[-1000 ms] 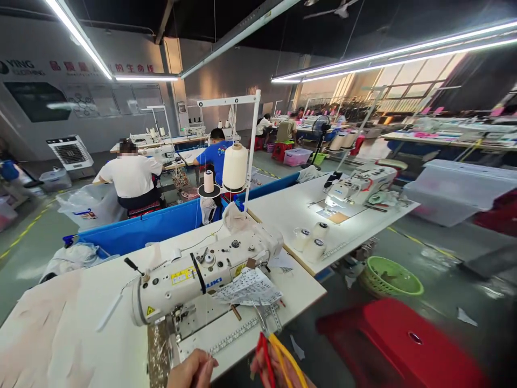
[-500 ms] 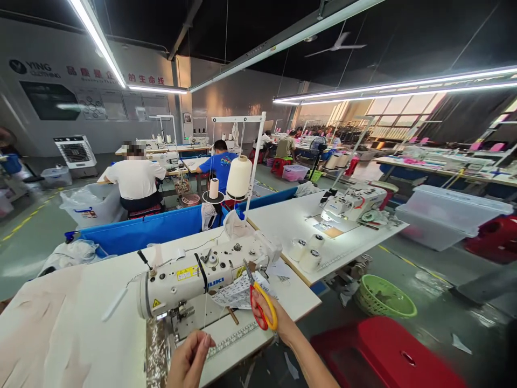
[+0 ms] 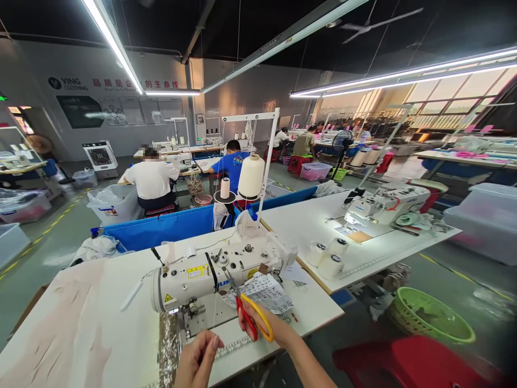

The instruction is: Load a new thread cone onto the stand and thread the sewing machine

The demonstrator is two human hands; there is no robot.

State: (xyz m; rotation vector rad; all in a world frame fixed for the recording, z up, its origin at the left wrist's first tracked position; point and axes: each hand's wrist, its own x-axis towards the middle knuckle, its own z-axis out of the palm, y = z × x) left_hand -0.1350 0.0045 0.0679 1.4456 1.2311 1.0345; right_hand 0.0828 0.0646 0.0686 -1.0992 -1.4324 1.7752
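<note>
In the head view, my left hand (image 3: 200, 358) is closed in a pinch at the front edge of the sewing table. A thin white thread (image 3: 215, 310) runs up from its fingertips in front of the white sewing machine (image 3: 181, 285). My right hand (image 3: 270, 323) grips scissors (image 3: 264, 315) with one red and one yellow handle. Their blades point up and left, slightly parted, in front of the machine's arm. Behind the scissors lies a printed sheet of paper (image 3: 270, 293). A ruler strip (image 3: 233, 346) runs along the table between my hands.
Pale fabric (image 3: 60, 328) covers the table's left side. Two thread cones (image 3: 251, 175) stand behind the machine. A second sewing machine (image 3: 388, 205) is on the adjoining table. A green basket (image 3: 434, 318) and a red stool (image 3: 420, 361) are at right. Co-workers sit beyond the blue cloth (image 3: 165, 226).
The view has swung left, shifting the room rightward. My right hand has brought the scissors left, closer to the thread and my left hand. The left hand keeps its pinch.
</note>
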